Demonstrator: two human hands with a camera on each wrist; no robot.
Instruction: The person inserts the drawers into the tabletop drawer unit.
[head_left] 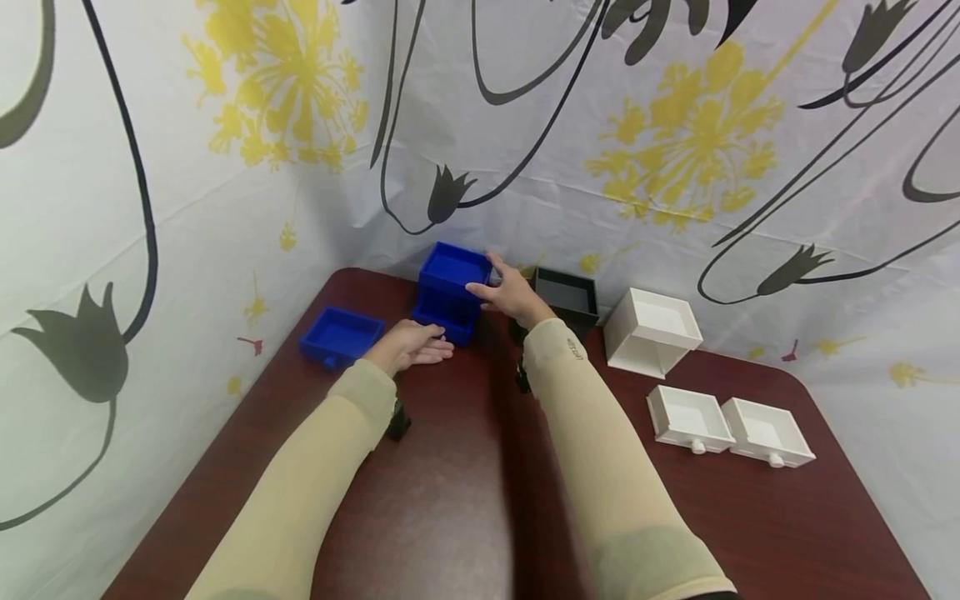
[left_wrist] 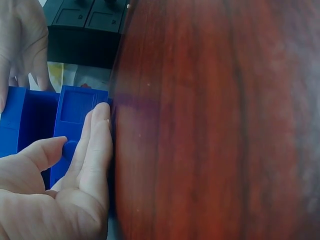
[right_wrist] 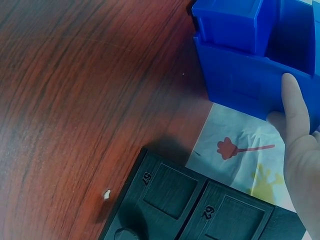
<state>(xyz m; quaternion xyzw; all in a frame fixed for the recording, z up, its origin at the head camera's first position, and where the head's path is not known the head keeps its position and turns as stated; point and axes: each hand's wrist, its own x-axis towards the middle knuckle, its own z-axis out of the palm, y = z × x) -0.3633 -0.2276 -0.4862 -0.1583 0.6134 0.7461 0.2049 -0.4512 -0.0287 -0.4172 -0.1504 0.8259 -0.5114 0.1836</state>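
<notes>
A small blue cabinet (head_left: 455, 265) stands at the back of the table, its upper slot hollow. In its lower slot a blue drawer (left_wrist: 82, 107) juts out at the front. My left hand (head_left: 416, 343) is at that drawer's front, thumb and fingers on either side of its round knob (left_wrist: 69, 149), pinching it. My right hand (head_left: 513, 296) presses extended fingers (right_wrist: 295, 102) against the cabinet's right side wall. Another blue drawer (head_left: 342, 333), knob towards me, lies on the table left of the cabinet.
A black cabinet (head_left: 564, 296) with two closed drawers stands right of the blue one. Further right is a white cabinet (head_left: 651, 325) with an open front. Two white drawers (head_left: 690, 417) lie before it. A patterned cloth (head_left: 525, 125) hangs behind the dark red table (head_left: 435, 500).
</notes>
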